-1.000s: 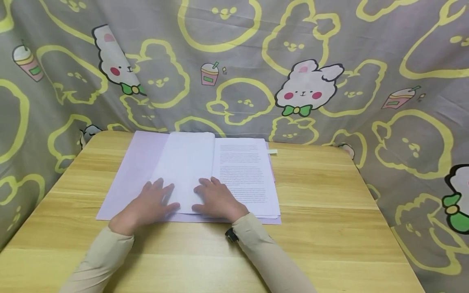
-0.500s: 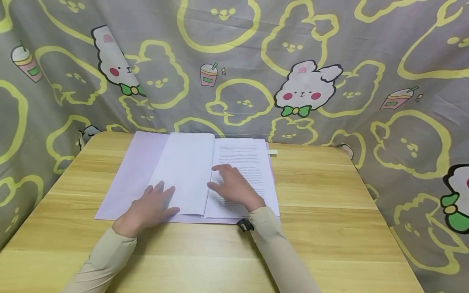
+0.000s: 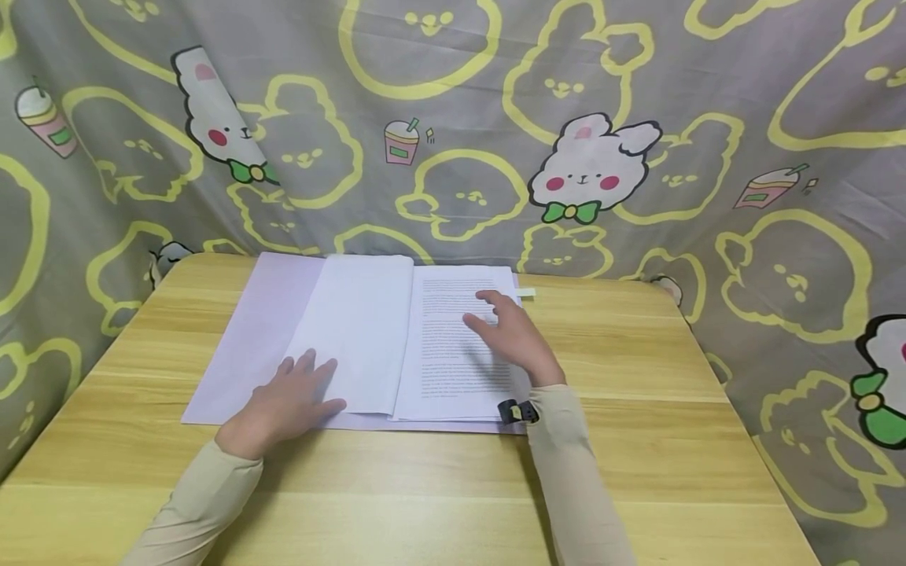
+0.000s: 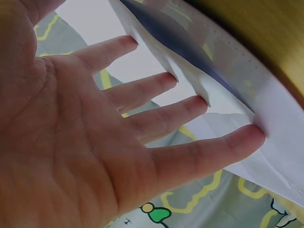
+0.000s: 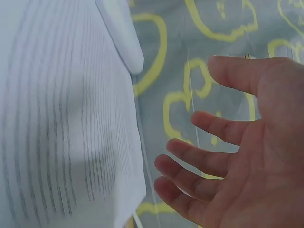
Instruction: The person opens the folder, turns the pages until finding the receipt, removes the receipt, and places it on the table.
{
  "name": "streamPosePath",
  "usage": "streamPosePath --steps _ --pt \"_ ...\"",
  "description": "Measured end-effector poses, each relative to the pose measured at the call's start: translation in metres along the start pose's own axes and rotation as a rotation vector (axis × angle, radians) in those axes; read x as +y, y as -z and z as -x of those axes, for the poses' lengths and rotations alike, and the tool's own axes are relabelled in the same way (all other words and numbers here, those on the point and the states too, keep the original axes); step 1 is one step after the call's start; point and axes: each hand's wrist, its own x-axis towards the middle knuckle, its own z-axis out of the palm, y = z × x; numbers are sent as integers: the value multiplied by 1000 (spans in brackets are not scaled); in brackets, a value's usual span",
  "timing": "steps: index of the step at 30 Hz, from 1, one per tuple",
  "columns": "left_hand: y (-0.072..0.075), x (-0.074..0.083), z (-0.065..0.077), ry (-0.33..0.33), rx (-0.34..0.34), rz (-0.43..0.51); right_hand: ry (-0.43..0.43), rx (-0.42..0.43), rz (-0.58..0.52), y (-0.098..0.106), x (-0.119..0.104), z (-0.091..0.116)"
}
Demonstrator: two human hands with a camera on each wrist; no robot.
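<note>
A lilac folder (image 3: 233,346) lies spread on the table with a stack of paper in it. Turned over to the left is a blank white sheet (image 3: 364,322); to the right of it lies a page of printed text (image 3: 442,346). My left hand (image 3: 290,397) rests with fingers spread on the lower left of the blank sheet, and in the left wrist view its fingertips touch the paper (image 4: 285,142). Above the right side of the printed page hovers my right hand (image 3: 520,338), fingers loosely bent and holding nothing. The right wrist view shows that hand (image 5: 247,152) apart from the page.
A pale tab (image 3: 527,293) sticks out past the stack's right edge near the top. The wooden table (image 3: 623,440) extends on all sides of the folder. Behind it hangs a grey curtain (image 3: 453,102) with yellow animal outlines. A dark strap (image 3: 517,411) is on the right wrist.
My right hand has lifted off the blank sheet and moved right and away from me, over the printed page. The left hand has stayed nearly in place.
</note>
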Motion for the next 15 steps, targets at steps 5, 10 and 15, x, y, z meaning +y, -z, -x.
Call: streamPosePath --steps 5,10,15 --pt "-1 0 0 0 3 2 -35 14 -28 13 13 0" --pt "-2 0 0 4 2 1 -71 42 -63 22 26 -1" --pt "-1 0 0 2 4 0 -98 55 -78 26 39 -3"
